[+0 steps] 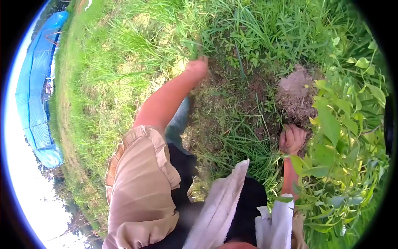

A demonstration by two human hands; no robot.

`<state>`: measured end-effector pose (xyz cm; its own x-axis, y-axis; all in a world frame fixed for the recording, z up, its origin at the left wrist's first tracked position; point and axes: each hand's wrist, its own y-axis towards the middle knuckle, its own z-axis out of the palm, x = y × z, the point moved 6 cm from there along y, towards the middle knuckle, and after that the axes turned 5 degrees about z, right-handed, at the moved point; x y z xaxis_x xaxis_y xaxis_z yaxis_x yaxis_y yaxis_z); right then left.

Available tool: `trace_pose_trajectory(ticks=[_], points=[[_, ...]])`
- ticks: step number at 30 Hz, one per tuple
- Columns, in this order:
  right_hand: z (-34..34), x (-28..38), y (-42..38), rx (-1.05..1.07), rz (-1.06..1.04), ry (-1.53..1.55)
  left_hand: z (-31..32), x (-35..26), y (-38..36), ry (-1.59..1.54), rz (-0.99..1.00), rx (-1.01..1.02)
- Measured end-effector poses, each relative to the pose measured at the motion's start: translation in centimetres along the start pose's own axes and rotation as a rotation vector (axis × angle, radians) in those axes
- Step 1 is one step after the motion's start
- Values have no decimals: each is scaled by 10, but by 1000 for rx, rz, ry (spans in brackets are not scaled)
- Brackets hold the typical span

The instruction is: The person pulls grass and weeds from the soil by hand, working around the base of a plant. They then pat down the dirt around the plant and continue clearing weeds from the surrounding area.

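Observation:
My left hand (199,63) reaches out over the grass at the upper middle, mostly turned away and a little blurred. A tuft of grass (192,49) sticks out from it, and its fingers seem closed round the base. To the right, my right hand (292,139) is down at the ground with its fingers curled. Soil marks its knuckles; whatever those fingers grip is hidden. Just beyond it lies a pale clod of earth with fine roots or dry stalks (296,91). Between the hands is dark bare soil (253,83) with thin weeds.
A leafy green plant (331,141) hangs close over my right forearm. Tall grass (282,29) grows beyond the soil. A white towel (217,203) dangles from my neck. At far left stands a structure with blue sheeting (41,79).

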<state>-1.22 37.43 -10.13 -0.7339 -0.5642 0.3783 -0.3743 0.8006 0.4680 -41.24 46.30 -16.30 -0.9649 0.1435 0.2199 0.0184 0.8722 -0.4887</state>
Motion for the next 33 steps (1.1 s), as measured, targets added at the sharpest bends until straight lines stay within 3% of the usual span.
trace_pose_trajectory(ticks=[5, 6, 8, 11, 13, 15, 16, 19, 21, 27, 33], points=[[5, -2, -2, 22, 17, -30, 33, 25, 38, 40, -18, 192], [8, -3, -2, 25, 10, -29, 25, 29, 31, -95, -35, 48], [10, -4, -4, 17, 22, -52, 35, 33, 25, -307, -49, -45], [16, -6, -7, 45, 29, -112, 35, -37, -31, -303, 284, 114], [15, -3, -5, 88, 26, -157, 39, -96, -99, -471, 814, 134], [19, -5, -3, 72, 26, -213, 49, -48, -40, -588, 653, -202], [20, -5, -7, 93, 24, -229, -5, -23, -28, -250, 490, -306], [21, -4, -9, 185, 25, -288, -13, 34, 16, -54, 176, -233], [20, -1, -6, 215, 26, -323, 0, 44, 25, 22, 158, -110], [23, 7, 5, 373, 233, -355, 15, 84, 41, -377, 94, 55], [30, 10, 11, 526, 445, -441, 63, 113, 49, -953, 49, -134]])
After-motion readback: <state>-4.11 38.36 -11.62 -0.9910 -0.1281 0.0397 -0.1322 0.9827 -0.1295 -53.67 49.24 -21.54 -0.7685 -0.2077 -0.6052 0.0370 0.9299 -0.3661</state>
